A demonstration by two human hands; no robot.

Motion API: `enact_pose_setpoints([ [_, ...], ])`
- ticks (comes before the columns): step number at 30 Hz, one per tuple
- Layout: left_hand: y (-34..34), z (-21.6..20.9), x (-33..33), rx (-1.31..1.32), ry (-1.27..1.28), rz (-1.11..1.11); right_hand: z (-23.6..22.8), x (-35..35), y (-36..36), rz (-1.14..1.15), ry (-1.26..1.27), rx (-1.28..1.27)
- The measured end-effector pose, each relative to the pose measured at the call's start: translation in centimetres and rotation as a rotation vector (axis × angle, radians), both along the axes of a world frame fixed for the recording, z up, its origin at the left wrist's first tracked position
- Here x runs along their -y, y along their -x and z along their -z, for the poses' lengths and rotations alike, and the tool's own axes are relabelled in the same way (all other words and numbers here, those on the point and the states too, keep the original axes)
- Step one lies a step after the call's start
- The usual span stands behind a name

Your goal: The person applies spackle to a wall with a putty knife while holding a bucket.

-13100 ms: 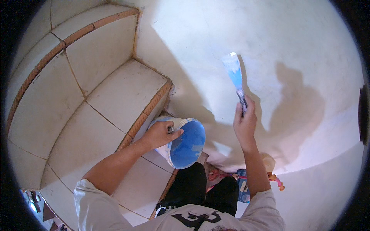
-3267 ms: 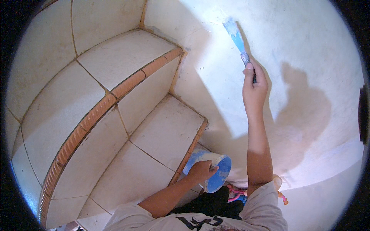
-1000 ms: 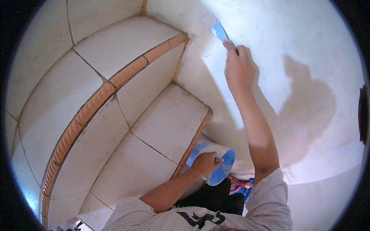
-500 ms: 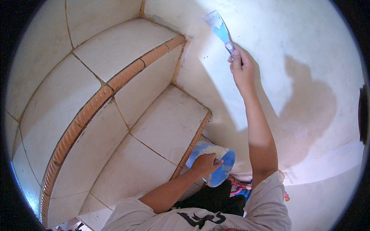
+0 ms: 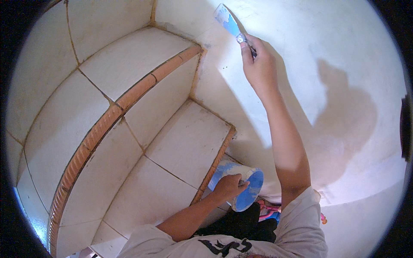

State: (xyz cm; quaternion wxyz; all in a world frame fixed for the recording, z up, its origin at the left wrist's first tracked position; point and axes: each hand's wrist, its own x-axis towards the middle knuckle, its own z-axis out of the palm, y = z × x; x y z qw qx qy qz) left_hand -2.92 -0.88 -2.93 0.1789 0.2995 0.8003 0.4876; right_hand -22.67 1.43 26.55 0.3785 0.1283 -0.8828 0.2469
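My right hand (image 5: 260,64) is closed round the handle of a putty knife (image 5: 228,20), reaching far up against the pale wall. The knife's blue blade carries whitish smears, and its flat end lies at or close to the wall. My left hand (image 5: 228,188) grips a white bucket (image 5: 241,172) at its rim, beside the edge of the lower step. The bucket is tilted, its round mouth blue inside with pale streaks. Something small and grey shows by my left fingers; I cannot tell what it is.
White-tiled steps (image 5: 170,142) with ribbed orange edging (image 5: 101,122) fill the left side. They meet the pale wall (image 5: 344,38), which carries my shadow. Pink and blue items (image 5: 270,213) lie low behind the bucket, near my dark trousers (image 5: 232,228).
My right hand has moved the putty knife up and to the left along the wall. My left hand stays on the bucket, and the view has shifted slightly.
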Motion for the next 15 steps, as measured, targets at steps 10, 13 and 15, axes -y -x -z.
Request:
enact_pose_setpoints([
  [10,-0.1,-0.1,-0.2,0.001,0.004,0.008,1.1,-5.5,-5.8,0.071,0.173,-0.067],
  [13,-0.3,0.2,-0.1,-0.011,0.011,-0.006,-0.3,-3.3,-3.0,0.028,0.131,-0.089],
  [15,-0.4,0.3,0.1,-0.009,-0.007,-0.029,-2.1,-2.3,-1.2,0.038,0.063,-0.102],
])
